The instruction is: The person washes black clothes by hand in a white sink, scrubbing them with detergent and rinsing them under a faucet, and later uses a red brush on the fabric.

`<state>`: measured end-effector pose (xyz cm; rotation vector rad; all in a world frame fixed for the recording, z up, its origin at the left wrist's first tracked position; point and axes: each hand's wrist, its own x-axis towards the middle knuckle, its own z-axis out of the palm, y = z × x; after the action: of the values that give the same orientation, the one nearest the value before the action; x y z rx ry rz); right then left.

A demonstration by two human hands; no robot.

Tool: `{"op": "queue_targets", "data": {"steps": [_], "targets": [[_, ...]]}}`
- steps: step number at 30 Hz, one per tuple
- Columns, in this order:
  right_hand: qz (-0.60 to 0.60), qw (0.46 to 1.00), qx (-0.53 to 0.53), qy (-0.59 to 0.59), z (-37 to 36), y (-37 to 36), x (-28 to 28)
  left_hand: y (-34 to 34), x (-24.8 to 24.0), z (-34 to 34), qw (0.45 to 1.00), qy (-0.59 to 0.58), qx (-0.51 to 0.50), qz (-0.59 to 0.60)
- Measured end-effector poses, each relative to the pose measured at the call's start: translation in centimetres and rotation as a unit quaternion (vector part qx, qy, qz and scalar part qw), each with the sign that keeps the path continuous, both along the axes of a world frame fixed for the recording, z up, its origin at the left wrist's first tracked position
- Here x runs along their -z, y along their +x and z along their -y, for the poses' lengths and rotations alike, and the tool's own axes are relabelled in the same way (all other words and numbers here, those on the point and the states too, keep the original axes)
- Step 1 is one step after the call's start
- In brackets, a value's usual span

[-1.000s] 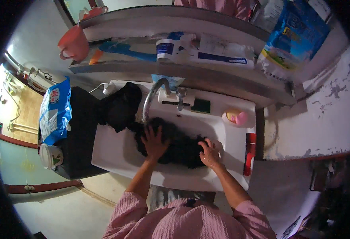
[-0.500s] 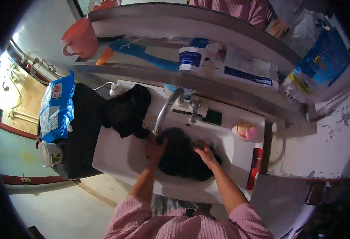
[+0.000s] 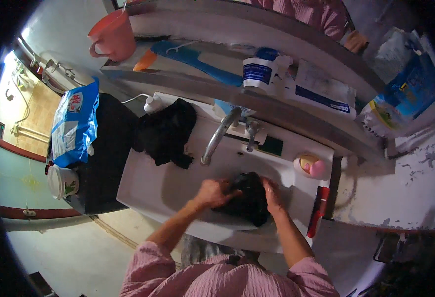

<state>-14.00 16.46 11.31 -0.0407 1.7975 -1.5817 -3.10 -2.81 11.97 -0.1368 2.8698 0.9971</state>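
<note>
Where both hands knead a dark cloth (image 3: 247,198), a white sink (image 3: 148,183) sits under cluttered shelves (image 3: 277,106).

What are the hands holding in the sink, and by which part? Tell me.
Both hold the bunched black cloth in the white sink: the left hand grips its left edge, the right hand presses against its right side.

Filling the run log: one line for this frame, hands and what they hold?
left hand: gripping black cloth | right hand: pressed on same cloth | place: white sink, beside faucet | nearby: second black cloth on sink's left edge
</note>
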Motion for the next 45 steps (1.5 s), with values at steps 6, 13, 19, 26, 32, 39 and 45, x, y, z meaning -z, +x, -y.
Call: {"op": "queue_targets", "data": {"steps": [6,13,19,26,32,39,45], "targets": [[-0.212,0.901,-0.374,0.061,-2.2,3.9,-1.1,3.6,0.2,7.0,0.963,-0.183,0.059,0.191],[-0.501,0.789,-0.237,0.266,0.1,2.6,5.4,1.9,4.3,-0.6,0.982,-0.167,-0.047,-0.072],[-0.546,0.699,-0.288,0.360,1.4,2.7,10.0,0.3,8.1,-2.6,0.946,-0.292,0.098,0.104],[-0.408,0.705,-0.444,0.373,3.9,2.3,8.4,-2.0,17.9,-1.4,0.961,-0.250,0.013,0.115],[-0.579,0.741,-0.219,0.260,-0.9,1.1,8.1,0.4,5.3,2.3,0.920,-0.372,0.038,-0.115],[-0.254,0.874,-0.226,0.347,-2.3,0.3,6.3,4.4,1.0,7.0,0.914,-0.330,-0.233,-0.023],[-0.182,0.971,-0.100,0.117,-2.6,1.6,0.1,3.0,0.4,0.0,0.966,0.061,-0.232,-0.094]]}}
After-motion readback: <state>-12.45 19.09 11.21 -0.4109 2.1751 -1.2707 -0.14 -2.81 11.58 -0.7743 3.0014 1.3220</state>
